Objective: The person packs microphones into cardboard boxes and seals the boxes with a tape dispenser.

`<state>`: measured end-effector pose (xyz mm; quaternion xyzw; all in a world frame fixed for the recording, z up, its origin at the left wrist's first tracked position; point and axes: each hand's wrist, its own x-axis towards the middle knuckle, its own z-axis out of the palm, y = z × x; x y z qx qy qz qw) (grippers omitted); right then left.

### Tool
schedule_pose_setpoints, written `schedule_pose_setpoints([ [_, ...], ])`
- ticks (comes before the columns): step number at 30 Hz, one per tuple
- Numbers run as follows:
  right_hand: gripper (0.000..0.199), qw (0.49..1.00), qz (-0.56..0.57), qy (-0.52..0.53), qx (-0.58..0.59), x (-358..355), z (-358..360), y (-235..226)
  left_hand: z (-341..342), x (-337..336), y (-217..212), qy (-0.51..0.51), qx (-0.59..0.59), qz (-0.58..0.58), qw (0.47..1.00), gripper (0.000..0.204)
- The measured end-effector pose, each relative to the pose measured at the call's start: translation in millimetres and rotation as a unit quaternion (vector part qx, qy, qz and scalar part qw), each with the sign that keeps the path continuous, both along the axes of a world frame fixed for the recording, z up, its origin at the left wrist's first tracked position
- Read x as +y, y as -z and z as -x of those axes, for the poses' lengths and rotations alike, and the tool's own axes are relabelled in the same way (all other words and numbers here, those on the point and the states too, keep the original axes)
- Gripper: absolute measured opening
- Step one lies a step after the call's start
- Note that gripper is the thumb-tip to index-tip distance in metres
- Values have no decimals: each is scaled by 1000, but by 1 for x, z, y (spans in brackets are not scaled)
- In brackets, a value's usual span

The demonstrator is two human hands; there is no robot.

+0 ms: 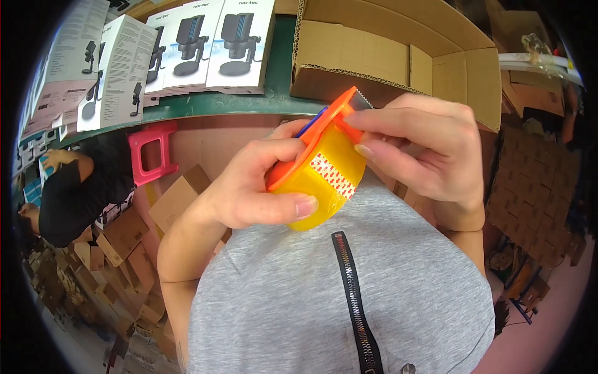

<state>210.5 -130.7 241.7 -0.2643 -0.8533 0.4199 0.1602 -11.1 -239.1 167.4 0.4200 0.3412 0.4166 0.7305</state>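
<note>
An orange tape dispenser (322, 133) loaded with a wide yellow tape roll (305, 193) is held up in front of my chest. My left hand (255, 184) wraps around its side, thumb pressed on the yellow roll. The fingers of my right hand (423, 146) pinch at the dispenser's upper end, close to its toothed metal blade (362, 100). Whether they grip the tape's loose end or the orange plastic cannot be made out. A strip with a red and white pattern (334, 176) shows on the roll.
Beyond my hands, an open cardboard box (398, 78) and several white microphone boxes (240, 47) stand on a green table (205, 105). A pink stool (152, 153) is at left, beside a person in black (93, 187). Loose cardboard (128, 237) piles up at lower left; stacked cartons (532, 168) stand at right.
</note>
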Motion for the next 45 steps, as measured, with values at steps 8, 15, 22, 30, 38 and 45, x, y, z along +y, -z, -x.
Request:
schedule_pose_setpoints([
  [8, 17, 983, -91, -139, 80, 13, -1, -5, -6, -1, -10, -27, 23, 19, 999, 47],
  [15, 17, 976, -100, -181, 69, 15, -3, -7, -10, -3, -12, -53, 42, 15, 998, 43],
  [22, 15, 974, -126, -179, 57, 11, -5, -7, -12, -3, -12, -56, 54, 6, 997, 42],
  [30, 17, 971, -148, -185, 43, 11, -4, -8, -11, -3, -7, -52, 67, -2, 996, 43],
  [38, 19, 961, -201, -183, 42, 8, -5, 0, -12, -2, -5, -43, 72, 4, 996, 46],
  [45, 21, 947, -239, -205, 59, 10, -1, 9, -7, 3, -6, 20, -7, 141, 990, 55],
])
